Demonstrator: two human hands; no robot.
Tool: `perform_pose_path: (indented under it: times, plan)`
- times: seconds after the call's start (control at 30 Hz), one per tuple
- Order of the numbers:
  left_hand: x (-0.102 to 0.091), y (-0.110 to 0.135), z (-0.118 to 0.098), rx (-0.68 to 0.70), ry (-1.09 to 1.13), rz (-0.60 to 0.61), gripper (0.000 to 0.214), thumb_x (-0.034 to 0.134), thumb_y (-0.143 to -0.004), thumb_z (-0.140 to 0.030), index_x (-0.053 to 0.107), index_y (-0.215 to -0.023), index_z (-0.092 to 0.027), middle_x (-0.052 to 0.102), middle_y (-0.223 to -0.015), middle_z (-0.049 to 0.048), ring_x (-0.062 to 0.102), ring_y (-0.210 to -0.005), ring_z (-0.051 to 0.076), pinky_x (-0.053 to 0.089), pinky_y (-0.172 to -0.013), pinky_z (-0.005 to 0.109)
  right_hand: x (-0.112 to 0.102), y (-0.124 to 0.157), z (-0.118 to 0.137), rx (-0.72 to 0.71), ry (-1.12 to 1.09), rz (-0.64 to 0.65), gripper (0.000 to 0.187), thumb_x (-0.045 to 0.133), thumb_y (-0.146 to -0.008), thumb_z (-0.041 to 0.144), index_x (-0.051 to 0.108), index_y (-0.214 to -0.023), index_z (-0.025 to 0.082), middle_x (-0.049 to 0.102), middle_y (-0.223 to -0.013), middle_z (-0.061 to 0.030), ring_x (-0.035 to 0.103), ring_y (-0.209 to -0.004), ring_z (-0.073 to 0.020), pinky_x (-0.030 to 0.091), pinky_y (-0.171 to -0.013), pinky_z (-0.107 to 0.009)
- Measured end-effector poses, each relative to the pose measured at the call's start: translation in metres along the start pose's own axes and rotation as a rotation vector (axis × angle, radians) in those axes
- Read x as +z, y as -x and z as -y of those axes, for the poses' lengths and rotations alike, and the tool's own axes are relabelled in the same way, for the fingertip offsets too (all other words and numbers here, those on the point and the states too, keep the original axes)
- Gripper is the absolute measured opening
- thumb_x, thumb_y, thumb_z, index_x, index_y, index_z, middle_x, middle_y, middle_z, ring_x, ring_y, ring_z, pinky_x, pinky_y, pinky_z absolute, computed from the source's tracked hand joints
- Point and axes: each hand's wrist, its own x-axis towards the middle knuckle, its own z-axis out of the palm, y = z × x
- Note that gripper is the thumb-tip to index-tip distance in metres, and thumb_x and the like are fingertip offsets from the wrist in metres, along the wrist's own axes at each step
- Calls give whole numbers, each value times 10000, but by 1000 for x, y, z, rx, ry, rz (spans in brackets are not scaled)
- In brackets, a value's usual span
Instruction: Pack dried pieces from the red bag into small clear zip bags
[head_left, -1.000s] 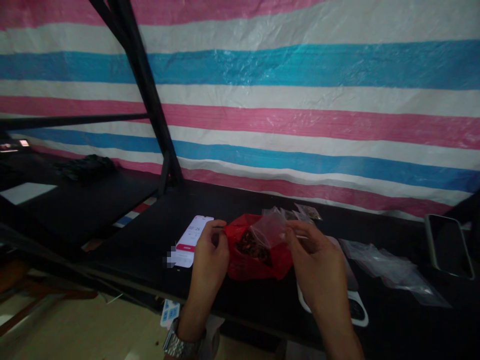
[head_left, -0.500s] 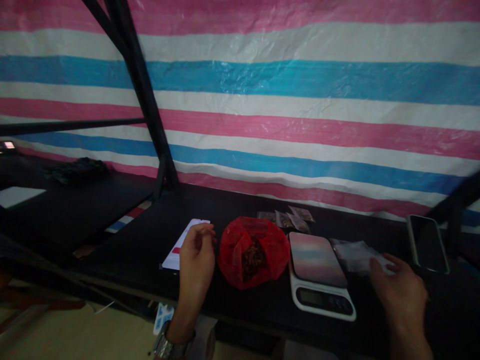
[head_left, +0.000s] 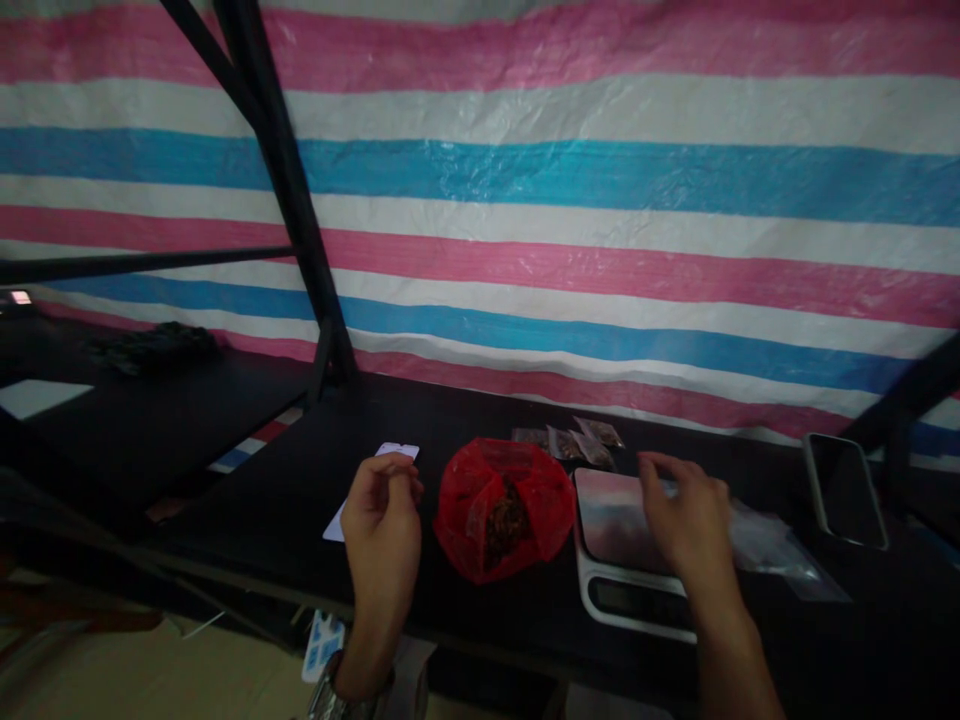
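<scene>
My left hand (head_left: 384, 515) is raised in front of a white card (head_left: 336, 525), its fingers curled against the thumb; whatever they may hold is hidden. A crumpled red plastic bag (head_left: 459, 500) stands beside it, mouth spread, with brown dried bits (head_left: 507, 520) inside. My right hand (head_left: 690, 515) hovers over the right part of a kitchen scale (head_left: 607, 515). Between its bent fingers and thumb shows a pale piece of what looks like a clear plastic bag (head_left: 667, 488). More clear plastic bags (head_left: 780, 555) lie on the black table, right of this hand.
Several small filled packets (head_left: 564, 443) lie behind the scale. A phone (head_left: 846, 490) rests at the far right. A black metal post (head_left: 296, 200) rises at the left before a striped plastic sheet (head_left: 600, 240). A second black table (head_left: 247, 385) adjoins on the left, beyond a gap.
My right hand has moved left from the clear bags to above the scale, and the loose bags have shifted and spread. My left hand stays near the card, slightly further left.
</scene>
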Motion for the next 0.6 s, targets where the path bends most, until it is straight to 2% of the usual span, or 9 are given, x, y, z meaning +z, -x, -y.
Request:
perform_pose_path:
  times: [0.1,0.17,0.23,0.3,0.33,0.4,0.47,0.53,0.6]
  plan:
    - [6,8,-9,57,10,-17,100,623,-893,-310,647,-842,-227,598,-711,-31,559,-647,135,456,-613,244,19,-15,40,-117,28,121,376,568,-957,426,824,-1114,200,781,-1175,-185,660,-1090,-374,472,-935,-501]
    - [10,16,-17,85,-1,0,109,623,-907,-304,646,-831,-230,602,-716,-29,559,-652,135,463,-628,245,30,-26,54,-118,29,210,282,673,-907,384,837,-1034,192,792,-1123,-201,671,-1105,-385,468,-943,-498]
    - [13,25,-25,97,-8,43,144,614,-930,-306,637,-808,-233,612,-726,-22,567,-657,142,469,-632,252,37,-34,56,-46,-7,279,179,725,-851,315,845,-900,192,809,-1004,-196,710,-1054,-382,474,-937,-489]
    - [15,34,-31,130,-21,106,149,601,-945,-282,650,-813,-234,625,-738,-14,577,-668,151,477,-642,260,38,-38,47,52,-45,299,195,681,-860,298,846,-856,193,814,-898,-173,748,-961,-359,499,-875,-456]
    - [16,39,-34,153,-26,139,162,596,-956,-273,653,-810,-235,630,-749,-9,585,-685,156,482,-653,262,36,-38,42,109,-99,269,234,654,-873,315,848,-870,184,814,-868,-164,758,-916,-345,510,-825,-433]
    - [17,47,-37,179,-24,198,177,591,-974,-267,663,-815,-240,639,-772,0,597,-709,162,487,-662,265,28,-35,32,241,-339,163,298,657,-858,387,846,-904,161,816,-852,-140,758,-857,-314,522,-740,-386]
    - [19,55,-41,160,-10,263,171,598,-978,-284,677,-831,-247,640,-773,3,593,-688,162,487,-636,265,14,-31,30,378,-680,77,354,748,-766,470,831,-896,151,812,-842,-105,739,-805,-276,525,-692,-352]
    - [23,61,-44,82,8,359,157,610,-972,-326,690,-859,-252,643,-760,7,581,-637,158,480,-581,263,-3,-24,37,445,-939,82,426,852,-650,500,806,-904,161,801,-839,-70,712,-762,-233,523,-672,-327]
    - [29,65,-47,-17,39,458,175,627,-955,-395,692,-882,-251,654,-754,14,581,-602,156,475,-534,259,-19,-15,54,448,-1085,144,503,935,-555,458,770,-938,177,793,-840,-48,698,-741,-203,514,-659,-302]
